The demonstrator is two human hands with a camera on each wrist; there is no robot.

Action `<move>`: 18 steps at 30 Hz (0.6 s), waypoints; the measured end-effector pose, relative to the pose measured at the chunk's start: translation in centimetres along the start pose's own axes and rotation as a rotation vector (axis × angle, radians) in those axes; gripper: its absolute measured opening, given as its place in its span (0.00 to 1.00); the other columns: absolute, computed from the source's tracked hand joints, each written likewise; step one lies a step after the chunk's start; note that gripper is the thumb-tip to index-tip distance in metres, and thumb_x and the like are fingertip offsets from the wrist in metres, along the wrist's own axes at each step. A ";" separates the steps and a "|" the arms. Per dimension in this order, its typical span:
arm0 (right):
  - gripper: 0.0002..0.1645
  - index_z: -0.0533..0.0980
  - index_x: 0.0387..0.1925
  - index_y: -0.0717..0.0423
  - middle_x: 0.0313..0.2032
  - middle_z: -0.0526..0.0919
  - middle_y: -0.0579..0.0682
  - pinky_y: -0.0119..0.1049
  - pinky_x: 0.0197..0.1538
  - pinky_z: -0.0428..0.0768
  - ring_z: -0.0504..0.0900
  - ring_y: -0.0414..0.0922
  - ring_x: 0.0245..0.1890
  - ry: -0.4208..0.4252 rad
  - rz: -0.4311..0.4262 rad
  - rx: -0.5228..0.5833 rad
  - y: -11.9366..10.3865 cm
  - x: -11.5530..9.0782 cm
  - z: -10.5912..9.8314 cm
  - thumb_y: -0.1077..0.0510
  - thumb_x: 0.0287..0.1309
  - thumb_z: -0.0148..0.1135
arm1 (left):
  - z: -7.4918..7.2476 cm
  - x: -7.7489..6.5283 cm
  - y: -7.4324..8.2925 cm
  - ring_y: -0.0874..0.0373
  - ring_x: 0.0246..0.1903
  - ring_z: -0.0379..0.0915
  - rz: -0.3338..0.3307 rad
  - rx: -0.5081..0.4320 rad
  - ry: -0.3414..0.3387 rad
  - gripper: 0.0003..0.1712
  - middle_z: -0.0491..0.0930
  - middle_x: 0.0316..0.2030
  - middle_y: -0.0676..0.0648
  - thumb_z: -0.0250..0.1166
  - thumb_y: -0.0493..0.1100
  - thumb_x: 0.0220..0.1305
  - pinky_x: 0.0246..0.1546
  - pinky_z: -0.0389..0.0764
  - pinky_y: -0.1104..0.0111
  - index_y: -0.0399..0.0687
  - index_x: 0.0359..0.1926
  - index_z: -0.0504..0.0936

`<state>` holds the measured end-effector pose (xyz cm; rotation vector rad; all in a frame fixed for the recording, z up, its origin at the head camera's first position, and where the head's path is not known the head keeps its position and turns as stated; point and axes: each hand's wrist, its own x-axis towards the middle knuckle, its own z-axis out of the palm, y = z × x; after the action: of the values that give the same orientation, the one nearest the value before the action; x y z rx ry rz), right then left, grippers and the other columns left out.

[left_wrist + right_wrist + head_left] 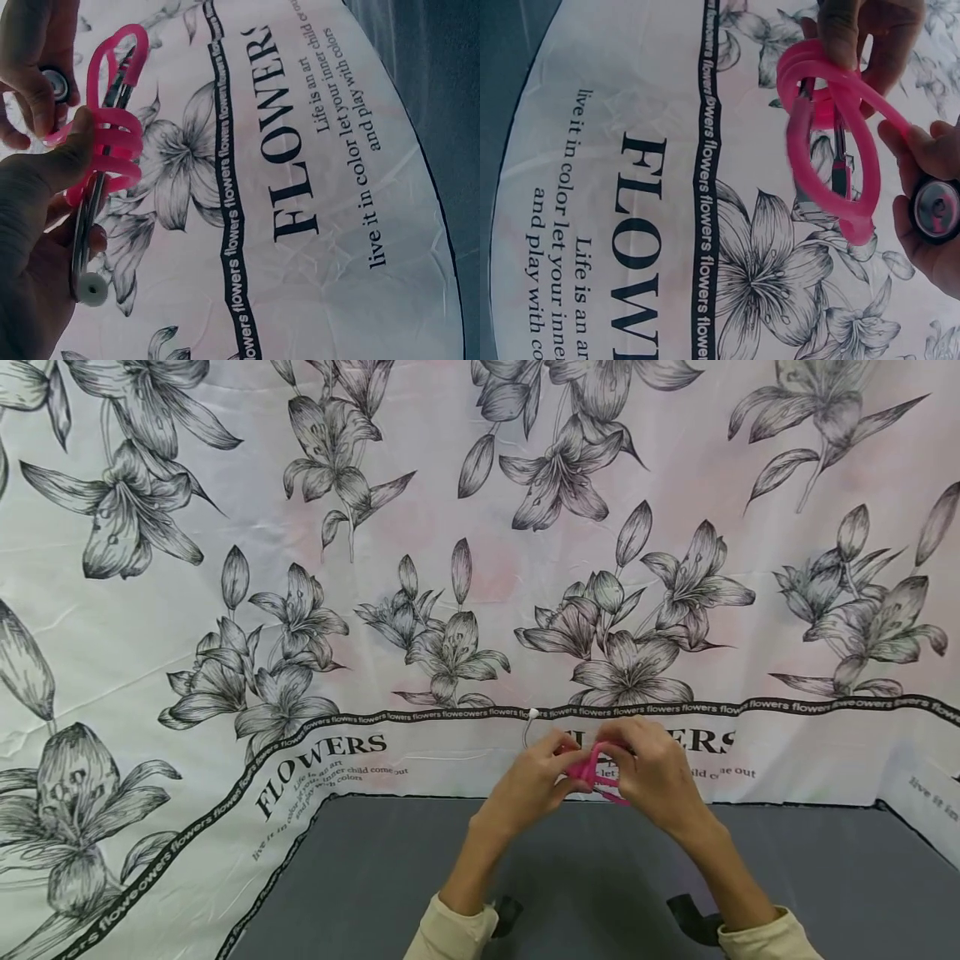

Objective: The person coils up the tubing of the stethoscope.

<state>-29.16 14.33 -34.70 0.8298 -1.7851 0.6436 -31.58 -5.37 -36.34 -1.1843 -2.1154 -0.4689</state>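
Note:
A pink stethoscope (591, 768) is held up between both hands, its tubing (832, 75) wound in several loops around the metal ear tubes (88, 217). My left hand (525, 785) pinches the wound bundle between thumb and fingers. A pale ear tip (93, 289) sticks out past that hand. With thumb and fingers, my right hand (663, 777) grips the free end of the tubing, by the round chest piece (936, 208). From there the tubing runs taut to the coil. A loop of pink tubing extends beyond the coil in the right wrist view.
Beneath the hands lies a white cloth (450, 752) printed with lilies and lettering, a black band along its border. A dark grey surface (375, 868) is nearer the body. Black straps (692, 918) hang at the wrists, by the cream sleeves (772, 935).

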 end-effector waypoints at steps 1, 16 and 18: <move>0.20 0.81 0.34 0.62 0.30 0.85 0.54 0.30 0.38 0.76 0.81 0.45 0.30 0.016 -0.001 0.008 0.0 -0.1 0.1 0.82 0.42 0.74 | -0.1 0.0 0.0 0.58 0.42 0.83 -0.005 -0.005 -0.011 0.21 0.79 0.47 0.46 0.74 0.46 0.63 0.43 0.83 0.77 0.43 0.55 0.88; 0.18 0.76 0.27 0.67 0.31 0.86 0.58 0.21 0.39 0.75 0.79 0.48 0.29 0.237 -0.049 0.144 0.0 0.1 0.6 0.89 0.41 0.65 | -0.8 -0.2 0.2 0.60 0.38 0.79 0.038 0.009 -0.021 0.22 0.80 0.46 0.46 0.74 0.47 0.62 0.40 0.81 0.77 0.45 0.56 0.87; 0.18 0.75 0.26 0.67 0.31 0.87 0.58 0.18 0.39 0.77 0.80 0.50 0.29 0.251 -0.040 0.141 0.0 0.1 0.6 0.89 0.41 0.65 | -0.9 -0.2 0.2 0.60 0.39 0.78 0.058 0.032 -0.021 0.22 0.79 0.46 0.46 0.75 0.48 0.61 0.40 0.80 0.78 0.46 0.55 0.87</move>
<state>-29.58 13.87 -34.78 0.8378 -1.5062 0.8179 -31.00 -5.88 -35.85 -1.2337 -2.0924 -0.3968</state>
